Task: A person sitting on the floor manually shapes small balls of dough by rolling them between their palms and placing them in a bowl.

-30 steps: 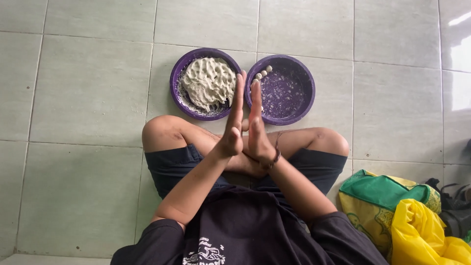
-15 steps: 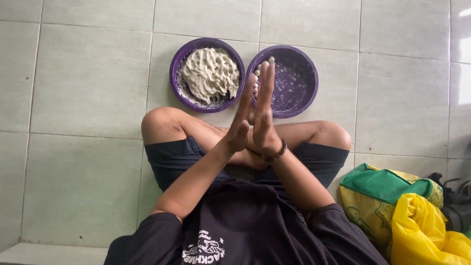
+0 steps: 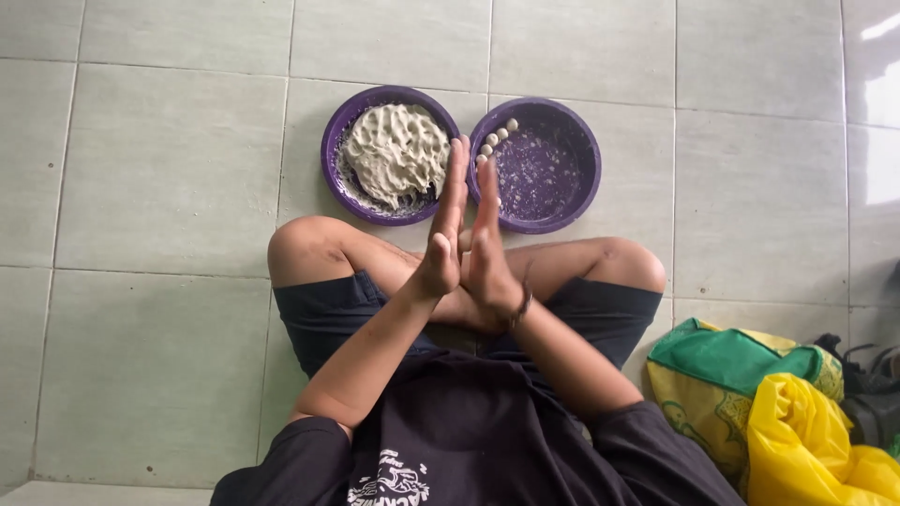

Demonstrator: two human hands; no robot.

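I sit cross-legged on a tiled floor with my palms pressed flat together above my lap, fingers straight and pointing away from me. My left hand [image 3: 445, 234] and my right hand [image 3: 489, 255] hold a small pale piece of dough [image 3: 465, 240] that just shows between them. Ahead of my fingertips stand two purple bowls side by side. The left bowl [image 3: 330, 155] holds a big ridged lump of pale dough [image 3: 396, 152]. The right bowl [image 3: 562, 178] is dusted with flour and has several small dough balls [image 3: 495, 141] lined along its near-left rim.
My bare knees [image 3: 305, 245] spread left and right just behind the bowls. At my right side lie a green and yellow bag [image 3: 741, 370], a yellow plastic bag [image 3: 820, 450] and dark items [image 3: 872, 389]. Grey floor tiles surround me.
My palms have slid against each other, one hand's fingertips leading and then the other's. The bowls have not moved on the floor; the view has shifted slightly.
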